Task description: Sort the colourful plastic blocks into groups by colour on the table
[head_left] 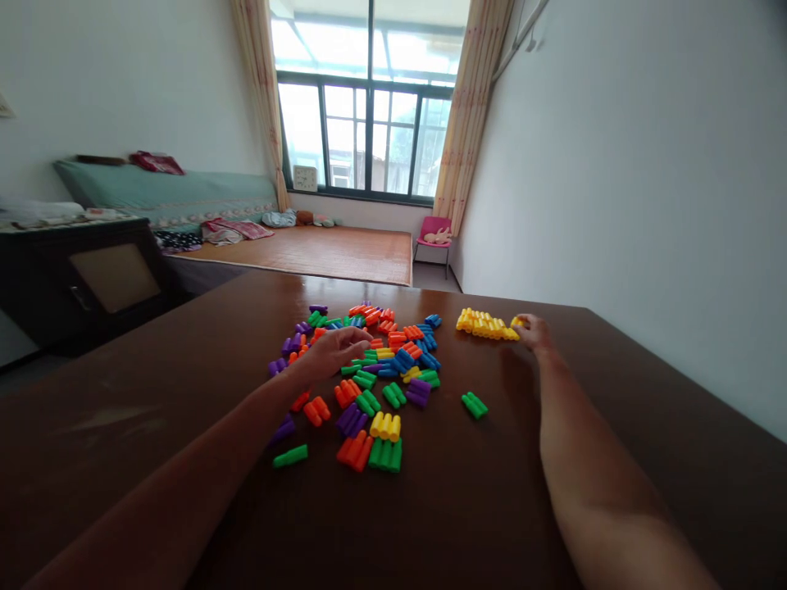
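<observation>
Many small plastic pieces in orange, green, purple, blue and yellow lie scattered over the middle of the brown table. My left hand (337,351) hangs over this pile, its fingers bent near orange and green pieces; whether anything is between the fingertips is hidden. To the right, yellow pieces (484,324) lie together in a cluster. At the right end of that cluster, my right hand (532,331) pinches a yellow piece (517,323). One green piece (474,405) sits apart between the pile and my right forearm.
The glossy brown table (467,508) fills the foreground. Behind it stand a bed (344,250) with a mat and a pink chair (435,233) holding a soft toy. A dark cabinet (55,279) is at the left, a white wall at the right.
</observation>
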A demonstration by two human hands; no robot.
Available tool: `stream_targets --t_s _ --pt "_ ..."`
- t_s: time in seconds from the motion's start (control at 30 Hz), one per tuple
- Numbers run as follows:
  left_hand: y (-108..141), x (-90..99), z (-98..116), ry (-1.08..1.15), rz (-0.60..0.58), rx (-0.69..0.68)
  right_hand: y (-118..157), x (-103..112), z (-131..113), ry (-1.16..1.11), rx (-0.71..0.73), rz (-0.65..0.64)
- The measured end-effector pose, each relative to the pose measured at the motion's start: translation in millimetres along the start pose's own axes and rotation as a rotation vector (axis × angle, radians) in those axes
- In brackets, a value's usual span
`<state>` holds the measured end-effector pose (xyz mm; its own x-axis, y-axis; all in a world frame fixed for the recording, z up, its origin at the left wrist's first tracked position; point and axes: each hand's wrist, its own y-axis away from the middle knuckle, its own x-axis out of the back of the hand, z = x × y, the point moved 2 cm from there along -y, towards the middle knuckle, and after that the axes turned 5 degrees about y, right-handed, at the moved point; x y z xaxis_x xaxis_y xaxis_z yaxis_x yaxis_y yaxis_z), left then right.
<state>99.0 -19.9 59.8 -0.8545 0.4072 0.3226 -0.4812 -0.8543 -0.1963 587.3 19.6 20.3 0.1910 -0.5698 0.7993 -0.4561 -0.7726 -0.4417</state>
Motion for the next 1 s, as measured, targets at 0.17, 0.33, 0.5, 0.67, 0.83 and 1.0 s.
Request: stream_targets --t_s 0.17,0.33,0.5,0.67,0.83,1.0 --pt "-2 3.3 -7 -0.056 0.022 -0.046 8 -25 16 0.073 0.026 -0.111" --pt "0 4.0 -9 -0.297 0.098 -0.133 7 -27 13 0.066 0.157 -0.001" --pt "-6 -23.3 -14 -0.597 -0.048 -0.308 2 -15 -2 0.067 0.109 0.136" --pt "-17 -43.8 -27 -0.860 -0.206 -0.279 7 -11 -45 0.023 0.244 0.181" --pt "-14 -37.3 -25 -0.910 -0.204 -0.217 19 -7 -92 -0.105 0.511 0.162" --pt "-8 -27.4 -21 -0.824 -0.183 -0.137 37 6 -140 -0.213 0.663 0.139"
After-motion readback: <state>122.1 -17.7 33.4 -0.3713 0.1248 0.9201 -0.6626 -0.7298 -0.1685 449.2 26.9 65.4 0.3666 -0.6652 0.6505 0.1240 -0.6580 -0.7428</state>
